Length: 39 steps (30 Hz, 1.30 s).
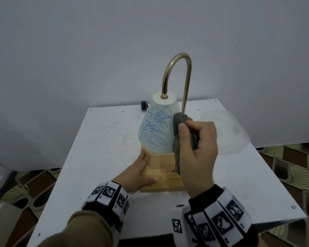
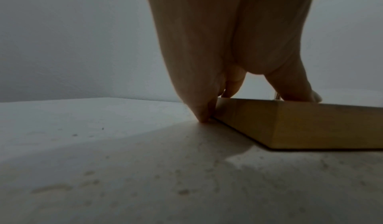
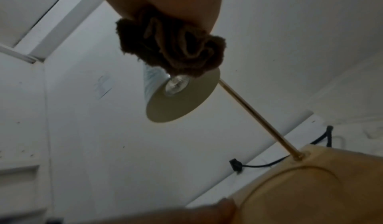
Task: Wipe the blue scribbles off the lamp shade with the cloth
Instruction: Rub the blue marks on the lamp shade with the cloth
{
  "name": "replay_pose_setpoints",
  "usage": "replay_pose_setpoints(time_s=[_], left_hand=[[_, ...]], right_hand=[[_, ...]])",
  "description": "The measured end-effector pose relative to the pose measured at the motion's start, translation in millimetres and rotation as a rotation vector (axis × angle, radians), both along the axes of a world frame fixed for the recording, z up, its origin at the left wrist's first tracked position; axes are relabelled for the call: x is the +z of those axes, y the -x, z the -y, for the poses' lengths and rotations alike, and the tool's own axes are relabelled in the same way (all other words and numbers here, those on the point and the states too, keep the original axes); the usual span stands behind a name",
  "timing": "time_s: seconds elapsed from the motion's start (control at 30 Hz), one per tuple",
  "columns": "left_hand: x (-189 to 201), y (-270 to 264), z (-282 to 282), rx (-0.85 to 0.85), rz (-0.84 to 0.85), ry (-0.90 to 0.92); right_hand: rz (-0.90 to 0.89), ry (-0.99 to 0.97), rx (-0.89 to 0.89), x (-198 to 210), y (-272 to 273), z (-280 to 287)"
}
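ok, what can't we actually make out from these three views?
- Lamp shade: its far side faces away in the head view, so scribbles there are unknown.
- Cloth contact with the shade: the right hand blocks it in the head view; in the right wrist view the cloth overlaps the shade.
- Left hand fingertips on the wooden base: under the shade in the head view, dim in the left wrist view.
- Black cord: its end is cut off.

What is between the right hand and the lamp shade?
The grey cloth, bunched in the right hand, lies between it and the lamp shade, at the shade's right side. The head view shows this.
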<state>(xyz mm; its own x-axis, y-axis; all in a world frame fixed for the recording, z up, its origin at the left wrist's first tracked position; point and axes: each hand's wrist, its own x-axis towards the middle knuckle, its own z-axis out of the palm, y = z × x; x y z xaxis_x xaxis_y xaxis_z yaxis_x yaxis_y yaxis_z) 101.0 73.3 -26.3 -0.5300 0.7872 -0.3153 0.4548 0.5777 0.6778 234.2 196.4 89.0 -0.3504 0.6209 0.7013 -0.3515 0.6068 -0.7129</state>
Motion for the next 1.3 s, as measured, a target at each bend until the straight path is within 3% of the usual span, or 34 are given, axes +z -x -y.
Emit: replay_pose_setpoints(time_s=[0.13, 0.23, 0.47, 0.7, 0.87, 1.03, 1.2, 1.3], left_hand=[[-3.9, 2.5, 0.8, 0.006, -0.022, 0.017], [-3.3, 1.6, 0.0, 0.003, -0.014, 0.021], [7.1, -4.8, -1.6, -0.014, -0.035, 0.019], [5.4, -4.1, -2.3, -0.008, -0.056, 0.027], [3.7, -3.2, -1.8, -0.009, -0.054, 0.017], [6.6, -5.1, -2.6, -0.004, -0.053, 0.012], [6.9, -5.5, -2.0, 0.001, -0.038, 0.001], [5.4, -4.4, -2.0, -0.004, -0.048, -0.002]], right_hand=[[0.059, -0.108, 0.044, -24.5, -14.3, 11.6], [0.082, -0.032, -0.01, -34.9, -16.1, 2.4], [0.148, 0.262, 0.012, -3.2, 7.0, -30.4], [0.025, 0.15, 0.091, 22.0, 7.9, -15.8], [0.093, 0.149, 0.065, -2.5, -3.5, -20.5], [0.218, 0.272, 0.04, 6.7, 16.6, -43.0], [0.09, 0.251, 0.107, 38.1, 24.0, -32.7], [-0.01, 0.205, 0.148, 35.6, 15.2, -20.4]])
